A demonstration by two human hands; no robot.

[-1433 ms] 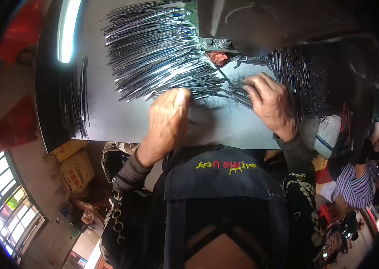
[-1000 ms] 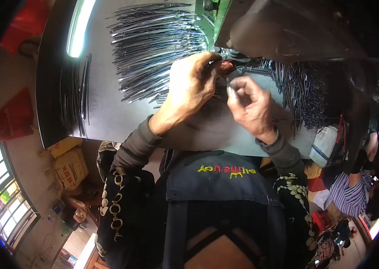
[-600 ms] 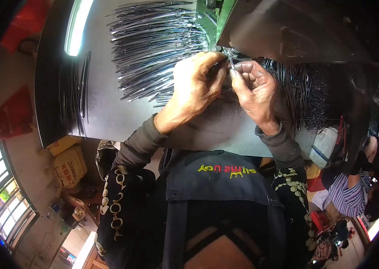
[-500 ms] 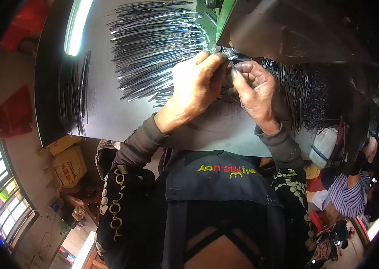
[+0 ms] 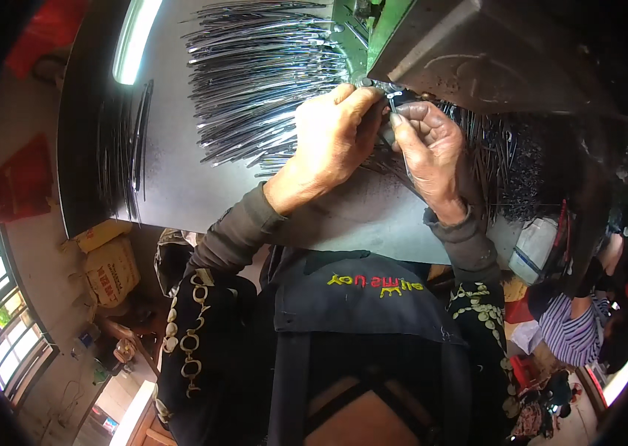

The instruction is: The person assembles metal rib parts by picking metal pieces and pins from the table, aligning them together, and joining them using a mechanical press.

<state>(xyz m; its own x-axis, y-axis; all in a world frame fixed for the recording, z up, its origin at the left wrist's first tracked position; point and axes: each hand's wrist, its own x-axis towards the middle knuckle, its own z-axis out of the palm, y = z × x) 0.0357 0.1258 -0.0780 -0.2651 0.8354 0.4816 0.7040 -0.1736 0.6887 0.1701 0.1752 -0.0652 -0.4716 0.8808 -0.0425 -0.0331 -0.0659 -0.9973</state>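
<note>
At the upper middle, my right hand (image 5: 433, 145) pinches a thin dark metal strip (image 5: 393, 106) between thumb and fingers. Its shiny tip points up toward the green machine (image 5: 386, 33), and its lower part runs under my palm. Just left of it, my left hand (image 5: 334, 134) is closed, fingers curled at the machine's front; whatever they hold is hidden behind the knuckles. A broad pile of long, thin, dark strips (image 5: 254, 82) fans out on the grey metal table (image 5: 176, 134) beside my left hand.
More thin strips (image 5: 117, 149) lie at the table's left edge. Loose strips (image 5: 488, 145) and a heap of small dark pieces (image 5: 525, 175) are right of my right hand. A brown metal cover (image 5: 477, 56) overhangs them. A pale container (image 5: 534, 249) stands at the right; another person (image 5: 574, 327) is beyond.
My right hand has drawn slightly away from my left, and the strip's shiny tip now shows between them. My left hand keeps its closed shape. The whole view has shifted a little.
</note>
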